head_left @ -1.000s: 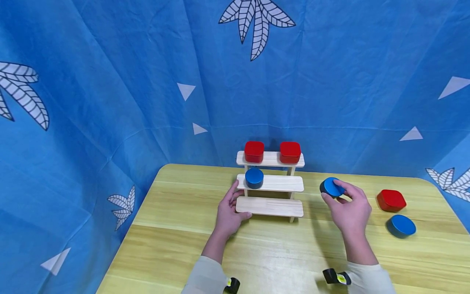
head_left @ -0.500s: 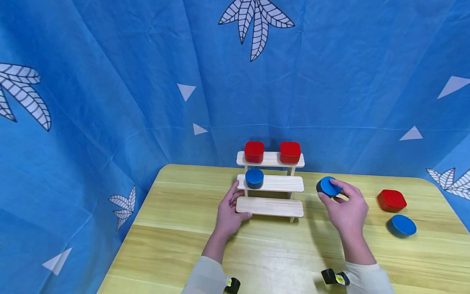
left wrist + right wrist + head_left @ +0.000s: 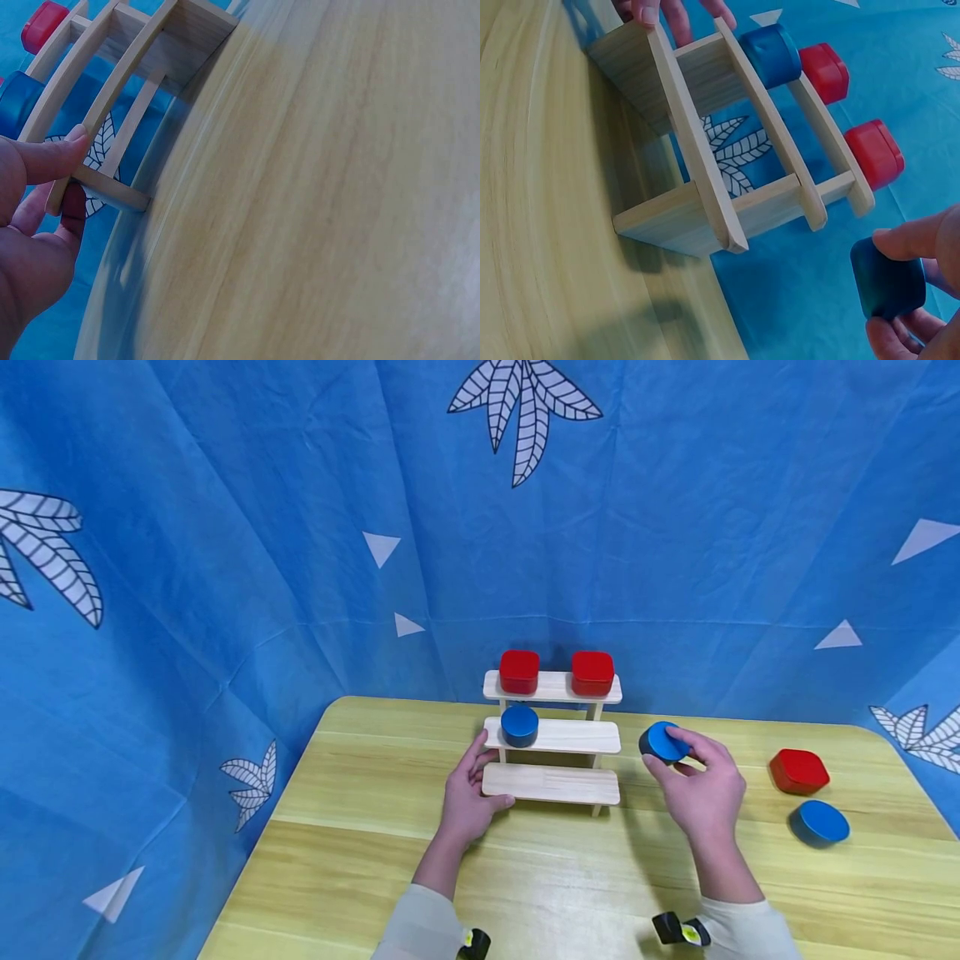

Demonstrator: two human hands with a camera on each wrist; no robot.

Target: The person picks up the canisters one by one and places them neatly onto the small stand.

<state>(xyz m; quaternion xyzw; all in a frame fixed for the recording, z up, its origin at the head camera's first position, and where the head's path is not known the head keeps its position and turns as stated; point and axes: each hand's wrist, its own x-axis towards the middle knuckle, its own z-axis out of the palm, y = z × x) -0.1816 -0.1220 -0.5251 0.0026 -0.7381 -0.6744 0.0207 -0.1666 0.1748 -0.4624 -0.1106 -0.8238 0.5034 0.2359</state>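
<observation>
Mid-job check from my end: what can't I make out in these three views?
- Head view: part of the held blue container is covered by the fingers of the right hand.
- Head view: any print on the yellow label by the right sleeve is too small to read.
- Left wrist view: the other blue container on the middle shelf is cut off by the left edge.
- Right wrist view: the left hand is cut off by the top edge.
</observation>
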